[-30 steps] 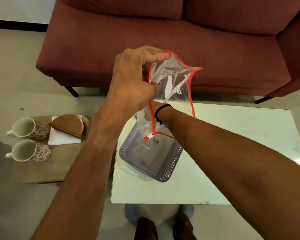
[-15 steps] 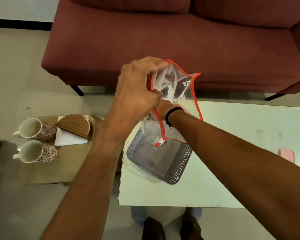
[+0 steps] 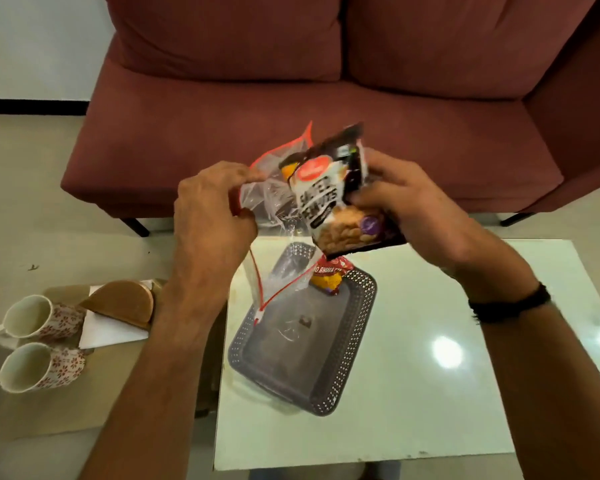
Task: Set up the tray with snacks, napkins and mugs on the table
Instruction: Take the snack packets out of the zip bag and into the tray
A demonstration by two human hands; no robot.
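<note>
Head view, white table (image 3: 430, 393), maroon sofa (image 3: 326, 109) behind

Maroon sofa (image 3: 291, 98) stands beyond the table, two back cushions visible, dark legs on beige floor (image 3: 21, 188). White wall (image 3: 32, 39) with black skirting (image 3: 32, 106) at upper left.

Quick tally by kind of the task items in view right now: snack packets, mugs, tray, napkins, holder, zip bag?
Snack packets: 2, dark one in the right hand, red-yellow one over the tray
Mugs: 2, and
Tray: 1
Napkin stack: 1
Napkin holder: 1
Zip bag: 1, left hand holds it
Total: 8
</note>
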